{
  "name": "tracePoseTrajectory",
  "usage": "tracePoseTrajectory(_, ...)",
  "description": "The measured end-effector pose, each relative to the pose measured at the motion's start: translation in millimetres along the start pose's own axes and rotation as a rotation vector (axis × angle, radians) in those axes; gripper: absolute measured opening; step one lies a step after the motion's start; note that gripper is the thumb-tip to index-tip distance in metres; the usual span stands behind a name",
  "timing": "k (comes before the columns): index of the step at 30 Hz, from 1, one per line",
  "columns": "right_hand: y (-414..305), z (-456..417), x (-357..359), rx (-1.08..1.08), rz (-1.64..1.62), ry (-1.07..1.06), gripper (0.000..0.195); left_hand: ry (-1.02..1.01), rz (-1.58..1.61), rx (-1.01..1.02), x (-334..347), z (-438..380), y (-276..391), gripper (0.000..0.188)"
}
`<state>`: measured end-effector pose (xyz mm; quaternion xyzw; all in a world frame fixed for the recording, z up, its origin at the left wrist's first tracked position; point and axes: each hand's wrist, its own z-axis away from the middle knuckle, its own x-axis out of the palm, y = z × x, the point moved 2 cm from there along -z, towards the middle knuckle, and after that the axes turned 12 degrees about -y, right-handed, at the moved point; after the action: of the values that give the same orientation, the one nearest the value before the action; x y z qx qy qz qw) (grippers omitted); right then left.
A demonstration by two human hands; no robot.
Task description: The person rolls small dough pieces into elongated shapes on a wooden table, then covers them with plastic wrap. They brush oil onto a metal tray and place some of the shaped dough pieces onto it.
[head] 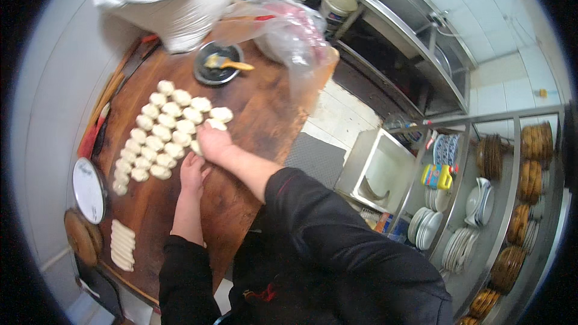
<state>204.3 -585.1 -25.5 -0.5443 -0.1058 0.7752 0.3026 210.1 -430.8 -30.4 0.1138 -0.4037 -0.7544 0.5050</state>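
Rows of pale dough pieces (161, 132), rounded and folded-looking, cover the middle of a brown wooden table (246, 95). My right hand (216, 142) lies over the near right edge of the rows, its back toward me. A dough piece (216, 124) shows just beyond its fingers, and another is partly hidden beside it. The right palm and fingertips are out of sight, so its grip is unclear. Just below it is my left hand (193, 172), fingers loosely curled and thumb apart, with nothing visible in it. Several dough strips (122, 245) lie side by side at the lower left.
A dark bowl (213, 79) holds a brush (230, 64). Beyond stand a plastic-wrapped container (167, 18) and a clear plastic bag (295, 40). Along the wall are rolling pins (106, 95) and a round white lid (89, 191). Metal shelves (499, 189) with plates and steamer baskets stand at right.
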Motion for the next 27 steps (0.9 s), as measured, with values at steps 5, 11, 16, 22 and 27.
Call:
tracePoseTrajectory(5, 1.1, 14.4, 2.2, -0.015, -0.043, 0.043, 0.022, 0.010, 0.032, -0.027, 13.6, -29.6, 12.5, 0.007)
tracePoseTrajectory(11, 11.7, 36.9, -0.1, -0.103, -0.223, 0.110, 0.020, -0.124, 0.206, -0.024, -14.0, -40.4, -6.4, 0.015)
tracePoseTrajectory(16, 12.4, 44.4, -0.1, -0.147, -0.271, 0.122, 0.017, -0.133, 0.091, -0.087, -36.5, -34.2, 0.7, 0.023)
tracePoseTrajectory(22, 11.6, 52.5, -3.2, -0.223, -0.067, 0.348, 0.017, -0.057, 0.013, -0.046, -31.0, -45.4, 8.0, 0.027)
tracePoseTrajectory(27, 8.9, 37.7, -1.4, -0.129, -0.103, 0.213, 0.018, -0.136, 0.089, -0.064, -29.1, -51.9, 11.1, 0.023)
